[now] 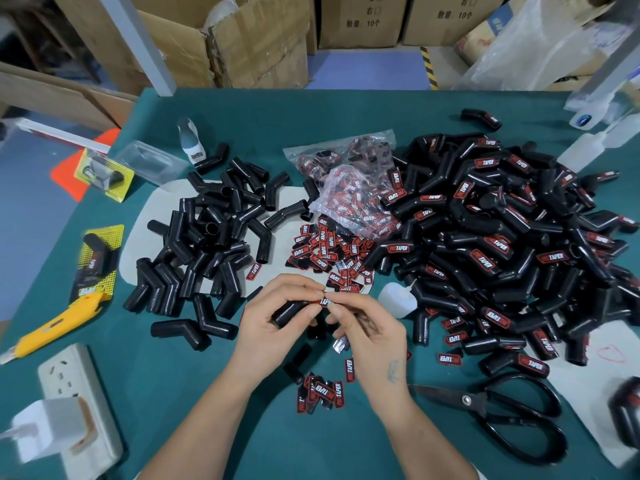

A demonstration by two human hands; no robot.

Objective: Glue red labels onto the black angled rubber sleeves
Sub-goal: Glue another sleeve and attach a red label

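Near the middle of the bench's front edge, the left hand (277, 315) curls its fingers round a black angled rubber sleeve (289, 311), gripping it from below and behind. The right hand (367, 329) meets it from the other side, thumb and fingertips pinching a red label (325, 301) against the sleeve's upper end. The two hands are close together, touching at the label.

Under the wrists, a small cluster of loose labels (323, 393) lies on the green bench mat (207, 427). Just beyond the hands a larger heap of labels (329, 254) spills from an opened clear plastic bag (353, 202); a second clear bag (339, 154) behind it also holds labels. A small white glue bottle (394, 299) lies on its side just right of the hands.

To the left, a pile of unlabelled sleeves (211, 244) rests on a pale sheet (145, 216). To the right, a far bigger pile of labelled sleeves (512, 244) reaches toward the bench's right edge. Black scissors (495, 410) lie near the front right corner.

Along the left edge sit a yellow utility knife (59, 323), a white power strip (76, 393) with a charger plugged in, and a yellow retail card (97, 265) carrying a packaged sleeve. An empty-looking clear blister shell (145, 161) lies toward the back left corner. Cardboard boxes (242, 39) stand on the floor beyond the far edge.
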